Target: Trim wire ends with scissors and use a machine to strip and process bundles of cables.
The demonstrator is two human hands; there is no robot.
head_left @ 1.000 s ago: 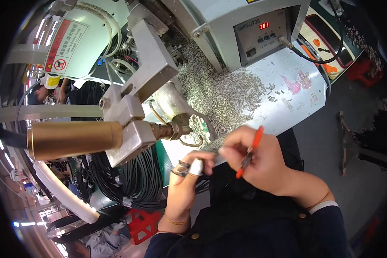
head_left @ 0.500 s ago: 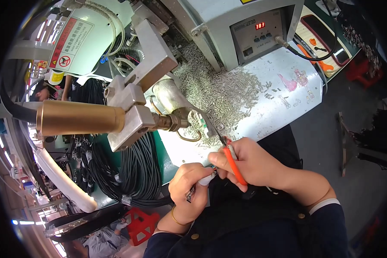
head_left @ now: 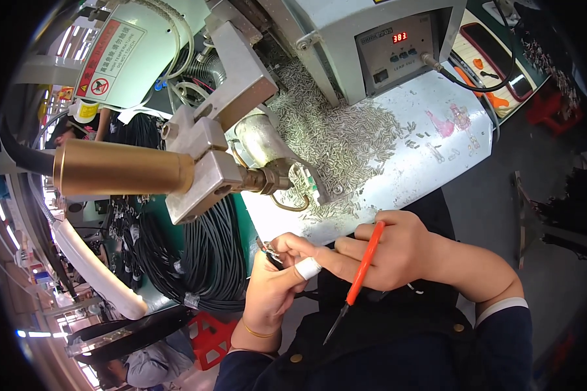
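Observation:
My left hand (head_left: 267, 287) is closed around a small metal connector (head_left: 265, 247) with a black part (head_left: 274, 259) at its end, pinched between thumb and fingers. White tape (head_left: 308, 268) wraps its thumb. My right hand (head_left: 398, 254) grips slim, orange-handled pointed tweezers (head_left: 365, 264) across its fingers, the dark tip aimed down toward my body. The right fingertips reach to my left hand and touch it near the taped thumb; what they pinch there is hidden. Just beyond my hands is a soldering head (head_left: 277, 182) with a small green-and-white piece beside it.
Many short silvery pieces (head_left: 336, 143) cover the white board (head_left: 430, 156). Coiled black cables (head_left: 212, 260) lie at left. A gold cylinder (head_left: 124, 168) on a metal arm hangs over them. A grey control box (head_left: 398, 58) stands behind; a phone (head_left: 496, 55) lies at far right.
The tweezers have swung from pointing up at the soldering head to pointing down toward me. My left hand has turned, bringing the connector up. The right hand has moved slightly right.

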